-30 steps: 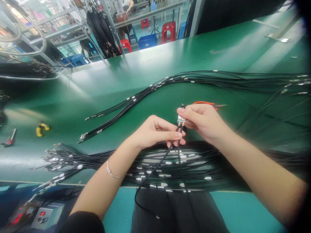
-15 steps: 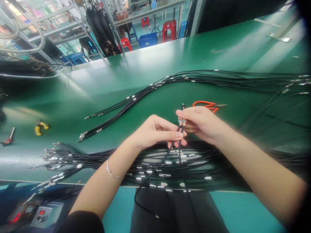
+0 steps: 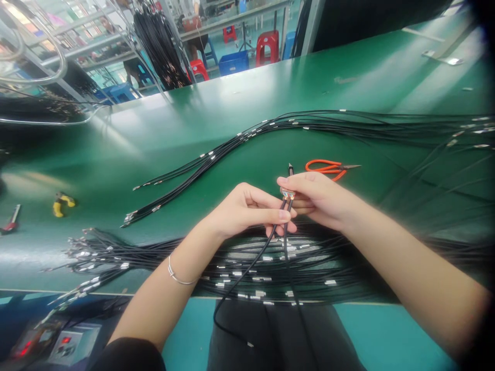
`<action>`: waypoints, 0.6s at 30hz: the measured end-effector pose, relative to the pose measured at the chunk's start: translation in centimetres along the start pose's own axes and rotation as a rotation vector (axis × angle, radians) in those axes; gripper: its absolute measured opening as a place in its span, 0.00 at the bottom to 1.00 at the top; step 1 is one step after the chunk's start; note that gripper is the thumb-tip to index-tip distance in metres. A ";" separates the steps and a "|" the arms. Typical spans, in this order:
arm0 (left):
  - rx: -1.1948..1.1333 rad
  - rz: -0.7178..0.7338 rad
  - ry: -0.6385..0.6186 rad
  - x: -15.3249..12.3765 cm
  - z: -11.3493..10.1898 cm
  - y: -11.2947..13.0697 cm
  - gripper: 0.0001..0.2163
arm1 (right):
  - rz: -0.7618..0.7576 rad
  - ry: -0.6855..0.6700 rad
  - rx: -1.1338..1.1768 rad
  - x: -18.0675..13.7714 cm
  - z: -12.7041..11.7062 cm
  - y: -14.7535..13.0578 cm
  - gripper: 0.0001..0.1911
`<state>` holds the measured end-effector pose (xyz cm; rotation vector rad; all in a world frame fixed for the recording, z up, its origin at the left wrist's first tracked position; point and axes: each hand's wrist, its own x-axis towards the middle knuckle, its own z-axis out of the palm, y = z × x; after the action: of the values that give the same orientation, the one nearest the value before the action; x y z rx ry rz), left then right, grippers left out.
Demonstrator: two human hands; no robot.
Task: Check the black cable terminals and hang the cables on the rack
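Two black cables (image 3: 259, 252) run up from my lap to a small connector (image 3: 287, 193) with coloured wires at its back. My left hand (image 3: 259, 211) is closed on the cables just below the connector, thumb against fingers. My right hand (image 3: 317, 196) pinches the connector between thumb and fingers, which hide most of it. Beyond the right fingertips a dark pointed tip (image 3: 291, 169) sticks up; whether it is held or lies on the bench, I cannot tell. Orange-handled scissors (image 3: 332, 168) lie just behind my right hand.
On the green bench (image 3: 216, 113) a long cable bundle (image 3: 232, 141) crosses behind my hands. Another labelled bundle (image 3: 154, 252) lies under my forearms. Yellow-handled cutters (image 3: 63, 204) and a red-handled tool (image 3: 11, 221) are at the left. A control box (image 3: 75, 348) sits below the bench edge.
My right thumb and fingers have shifted slightly on the connector, and more of its coloured wire end faces me. My left hand keeps its grip on the cables.
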<state>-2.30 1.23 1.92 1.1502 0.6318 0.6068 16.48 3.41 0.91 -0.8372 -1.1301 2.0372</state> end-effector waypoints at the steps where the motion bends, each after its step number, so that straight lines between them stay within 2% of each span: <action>1: -0.001 0.001 -0.004 0.0 0.0 0.0 0.07 | -0.001 0.001 0.003 0.0 0.0 0.0 0.24; 18: 0.007 -0.012 -0.017 0.0 -0.1 0.1 0.08 | -0.026 -0.010 -0.036 -0.3 0.2 -0.1 0.26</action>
<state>-2.35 1.30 2.00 1.1562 0.6266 0.5850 16.52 3.12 1.19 -0.8267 -1.1804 2.0073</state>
